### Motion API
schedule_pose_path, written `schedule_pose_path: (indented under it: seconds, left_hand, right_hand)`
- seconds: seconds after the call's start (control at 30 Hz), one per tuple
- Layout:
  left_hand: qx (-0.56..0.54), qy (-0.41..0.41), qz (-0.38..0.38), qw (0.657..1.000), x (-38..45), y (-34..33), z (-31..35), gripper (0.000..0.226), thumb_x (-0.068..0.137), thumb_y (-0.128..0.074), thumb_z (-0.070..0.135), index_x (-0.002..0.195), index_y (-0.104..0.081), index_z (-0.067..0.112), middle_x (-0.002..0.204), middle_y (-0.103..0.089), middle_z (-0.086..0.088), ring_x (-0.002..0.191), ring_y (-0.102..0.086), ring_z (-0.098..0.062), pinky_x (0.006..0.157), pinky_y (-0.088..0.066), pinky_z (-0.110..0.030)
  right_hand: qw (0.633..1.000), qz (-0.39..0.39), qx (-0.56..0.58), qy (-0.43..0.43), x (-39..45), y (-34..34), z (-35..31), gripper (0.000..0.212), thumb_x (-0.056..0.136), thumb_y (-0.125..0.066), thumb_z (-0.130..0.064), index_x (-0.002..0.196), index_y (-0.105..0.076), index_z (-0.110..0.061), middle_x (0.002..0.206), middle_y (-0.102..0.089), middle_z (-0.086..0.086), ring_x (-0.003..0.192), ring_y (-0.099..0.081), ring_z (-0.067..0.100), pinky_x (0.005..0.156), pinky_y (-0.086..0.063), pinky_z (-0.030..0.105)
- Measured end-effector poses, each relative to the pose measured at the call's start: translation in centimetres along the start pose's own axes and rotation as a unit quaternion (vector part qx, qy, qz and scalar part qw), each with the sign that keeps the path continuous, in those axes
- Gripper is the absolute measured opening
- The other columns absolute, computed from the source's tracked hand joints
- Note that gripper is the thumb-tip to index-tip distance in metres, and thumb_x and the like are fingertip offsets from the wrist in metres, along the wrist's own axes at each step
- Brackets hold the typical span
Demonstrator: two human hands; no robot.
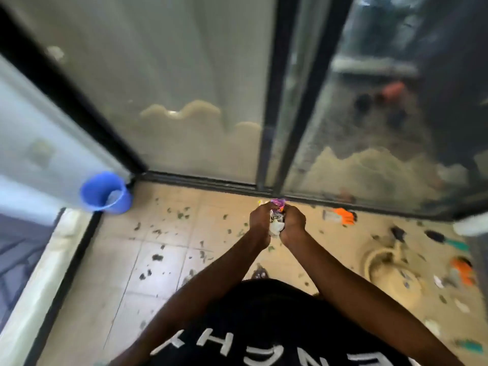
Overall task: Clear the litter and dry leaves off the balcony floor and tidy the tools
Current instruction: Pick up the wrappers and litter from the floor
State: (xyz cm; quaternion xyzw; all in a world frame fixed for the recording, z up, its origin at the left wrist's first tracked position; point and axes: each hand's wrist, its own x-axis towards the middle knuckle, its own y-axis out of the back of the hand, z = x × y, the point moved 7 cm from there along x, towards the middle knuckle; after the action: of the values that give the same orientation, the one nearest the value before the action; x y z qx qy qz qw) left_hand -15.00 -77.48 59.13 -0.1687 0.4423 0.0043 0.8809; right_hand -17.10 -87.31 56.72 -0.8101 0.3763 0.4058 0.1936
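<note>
My left hand (pixel 260 223) and my right hand (pixel 294 224) are pressed close together, well above the tiled balcony floor (pixel 169 260). Both grip one bunch of litter (pixel 277 219): white crumpled paper, with a pink and orange wrapper sticking out at the top. Dry leaves (pixel 158 257) lie scattered over the tiles, thickest in the middle. To the right lie tools: an orange-handled one (pixel 343 216) by the door track, a teal-handled one (pixel 449 241) and another orange one (pixel 462 270). The frame is motion-blurred.
A blue bucket (pixel 105 194) stands in the far left corner. A beige round basin (pixel 390 273) sits on the floor at the right. Glass sliding doors with a dark frame (pixel 274 101) close off the far side. A low ledge and railing (pixel 52 260) run along the left.
</note>
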Motion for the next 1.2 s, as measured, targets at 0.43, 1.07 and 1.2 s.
schedule_pose_path:
  seconds: [0.43,1.07,1.2]
  left_hand:
    - [-0.236,-0.068,0.278,0.929,1.8,26.8,10.7,0.009,0.069,-0.066,0.019,0.076,-0.067,0.014,0.082,-0.068,-0.009,0.072,-0.066,-0.026,0.070,-0.052,-0.035]
    - [-0.385,-0.133,0.333,0.850,10.5,50.7,35.0,0.014,0.088,-0.061,0.022,0.082,-0.068,0.011,0.074,-0.070,-0.007,0.060,-0.065,-0.019,0.057,-0.049,-0.024]
    - [-0.362,-0.085,0.336,0.865,12.6,55.9,36.6,0.014,0.087,-0.061,0.021,0.082,-0.068,0.010,0.075,-0.070,-0.008,0.058,-0.065,-0.020,0.053,-0.048,-0.024]
  right_hand:
    - [0.916,-0.239,-0.321,0.016,-9.0,-28.7,11.7,0.035,0.093,-0.060,-0.034,0.065,-0.066,-0.014,0.071,-0.067,0.010,0.074,-0.064,0.030,0.079,-0.055,0.039]
    - [0.854,-0.303,-0.421,-0.025,-13.8,-65.2,20.0,0.011,0.079,-0.067,-0.006,0.068,-0.068,-0.006,0.067,-0.068,0.008,0.057,-0.064,0.024,0.053,-0.050,0.026]
    - [0.863,-0.276,-0.423,-0.013,-13.7,-69.5,22.8,0.007,0.080,-0.065,-0.006,0.074,-0.068,-0.005,0.072,-0.068,0.009,0.057,-0.062,0.023,0.047,-0.047,0.020]
